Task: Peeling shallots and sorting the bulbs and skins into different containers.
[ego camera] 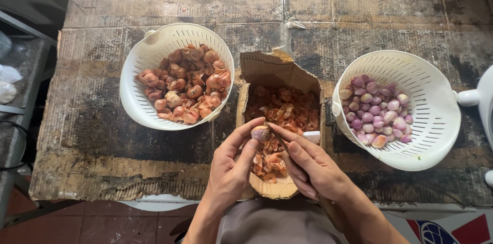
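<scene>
My left hand pinches a small shallot between thumb and fingertips, over a cardboard box full of orange-brown peels. My right hand grips a small knife whose blade touches the shallot; its handle is hidden in the fist. At left, a white colander holds several unpeeled brown shallots. At right, a second white colander holds several peeled purple shallots.
Flattened, stained cardboard covers the table. A white object sticks in at the right edge. Plastic bags lie on a grey shelf at far left. Red floor tiles show below the table's front edge.
</scene>
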